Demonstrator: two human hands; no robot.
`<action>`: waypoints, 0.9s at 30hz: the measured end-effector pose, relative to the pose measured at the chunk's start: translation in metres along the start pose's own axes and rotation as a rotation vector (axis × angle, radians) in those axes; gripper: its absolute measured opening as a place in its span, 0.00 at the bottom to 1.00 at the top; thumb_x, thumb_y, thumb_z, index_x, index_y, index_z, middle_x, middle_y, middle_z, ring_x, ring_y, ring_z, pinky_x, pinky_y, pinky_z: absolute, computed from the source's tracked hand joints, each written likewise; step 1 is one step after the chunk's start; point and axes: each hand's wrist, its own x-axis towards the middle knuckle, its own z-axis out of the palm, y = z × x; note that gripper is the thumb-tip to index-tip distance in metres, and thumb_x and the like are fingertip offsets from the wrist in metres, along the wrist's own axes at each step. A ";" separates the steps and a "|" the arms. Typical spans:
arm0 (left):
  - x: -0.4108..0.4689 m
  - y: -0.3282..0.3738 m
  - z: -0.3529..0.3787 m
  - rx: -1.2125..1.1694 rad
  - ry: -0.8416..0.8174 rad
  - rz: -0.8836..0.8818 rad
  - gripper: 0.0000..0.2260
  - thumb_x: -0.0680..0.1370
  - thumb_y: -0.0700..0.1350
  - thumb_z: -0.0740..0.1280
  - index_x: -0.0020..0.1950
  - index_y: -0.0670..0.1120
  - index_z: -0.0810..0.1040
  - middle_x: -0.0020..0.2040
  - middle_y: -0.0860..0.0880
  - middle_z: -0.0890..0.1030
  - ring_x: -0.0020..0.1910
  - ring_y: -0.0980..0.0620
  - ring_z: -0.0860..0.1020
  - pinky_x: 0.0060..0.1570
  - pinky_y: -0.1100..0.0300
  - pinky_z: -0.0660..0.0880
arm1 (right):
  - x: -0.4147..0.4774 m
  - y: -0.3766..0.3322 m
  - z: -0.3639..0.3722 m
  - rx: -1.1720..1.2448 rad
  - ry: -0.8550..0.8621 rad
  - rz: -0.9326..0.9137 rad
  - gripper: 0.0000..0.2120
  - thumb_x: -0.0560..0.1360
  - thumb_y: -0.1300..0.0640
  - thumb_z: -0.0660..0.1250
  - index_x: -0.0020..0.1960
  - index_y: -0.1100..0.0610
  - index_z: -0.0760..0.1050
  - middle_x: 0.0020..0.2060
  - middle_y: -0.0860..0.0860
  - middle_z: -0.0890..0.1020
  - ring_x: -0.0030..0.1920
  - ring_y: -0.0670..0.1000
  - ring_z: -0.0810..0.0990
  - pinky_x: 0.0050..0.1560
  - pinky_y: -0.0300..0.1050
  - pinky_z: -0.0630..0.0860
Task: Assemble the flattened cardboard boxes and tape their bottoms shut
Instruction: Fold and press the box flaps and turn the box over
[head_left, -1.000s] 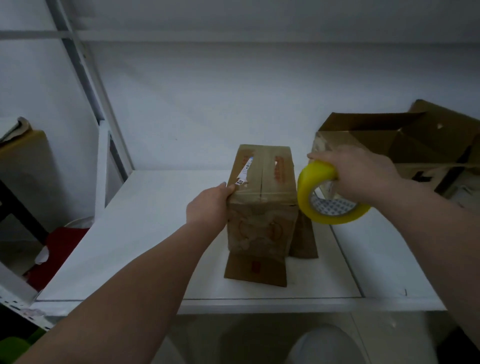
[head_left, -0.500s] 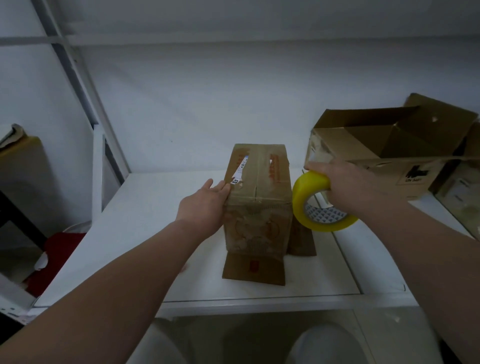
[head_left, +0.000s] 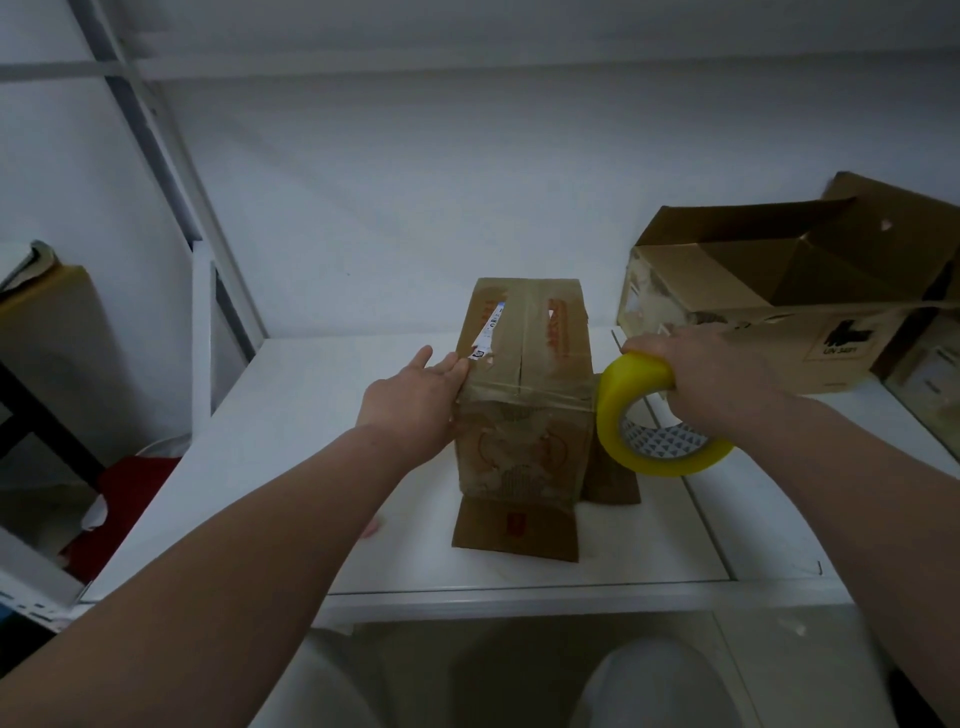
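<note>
A small brown cardboard box (head_left: 524, 364) stands upside down on the white table (head_left: 291, 431), its closed bottom flaps facing up and its lower flaps splayed on the table. A strip of clear tape runs across its near top edge toward the roll. My left hand (head_left: 415, 400) lies flat against the box's left side, fingers extended along the top edge. My right hand (head_left: 701, 364) grips a yellow tape roll (head_left: 649, 421) just right of the box.
A larger open cardboard box (head_left: 779, 306) lies on its side at the back right of the table. More cartons stand at the far right edge. A metal shelf frame (head_left: 156, 140) rises on the left, with a red object (head_left: 130, 488) on the floor below.
My left hand has flattened from a grip on the box's corner to an open palm against its side. The tape roll has stayed beside the box's right edge.
</note>
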 end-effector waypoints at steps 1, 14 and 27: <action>0.000 0.000 0.000 0.000 -0.003 0.001 0.31 0.79 0.56 0.62 0.78 0.53 0.51 0.78 0.56 0.56 0.78 0.50 0.50 0.57 0.45 0.75 | -0.001 0.000 -0.001 0.001 0.004 0.000 0.30 0.76 0.61 0.64 0.72 0.39 0.59 0.63 0.53 0.71 0.61 0.56 0.72 0.44 0.47 0.71; 0.006 0.043 -0.003 -0.005 0.041 0.248 0.35 0.76 0.59 0.65 0.76 0.50 0.54 0.76 0.53 0.59 0.77 0.49 0.51 0.74 0.44 0.52 | -0.008 -0.005 0.003 0.038 0.050 0.012 0.30 0.74 0.63 0.64 0.71 0.42 0.62 0.58 0.53 0.72 0.56 0.56 0.74 0.45 0.47 0.71; 0.005 0.087 -0.022 -0.156 0.006 0.306 0.32 0.78 0.45 0.64 0.78 0.50 0.52 0.78 0.51 0.54 0.77 0.52 0.54 0.73 0.50 0.56 | -0.028 -0.032 -0.007 0.099 0.062 0.039 0.25 0.74 0.58 0.64 0.69 0.45 0.64 0.57 0.52 0.73 0.56 0.56 0.75 0.48 0.48 0.71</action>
